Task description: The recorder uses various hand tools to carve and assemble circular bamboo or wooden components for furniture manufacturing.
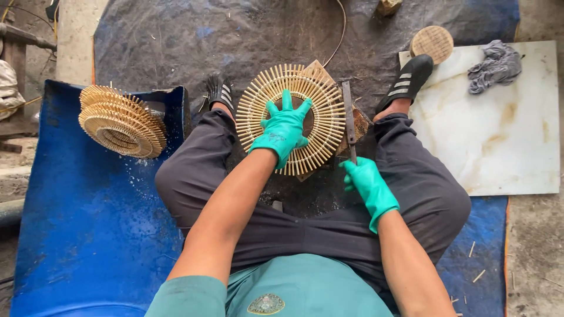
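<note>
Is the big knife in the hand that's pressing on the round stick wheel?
No, the left hand presses flat on the stick wheel; the right hand holds the knife.

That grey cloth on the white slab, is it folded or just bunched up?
Bunched up. The grey cloth lies in a crumpled heap with twisted wrinkles near the white slab's top edge, no flat layers showing.

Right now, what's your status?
Left hand flat on bamboo ring. Right hand grips knife beside ring. Nothing between them.
</note>
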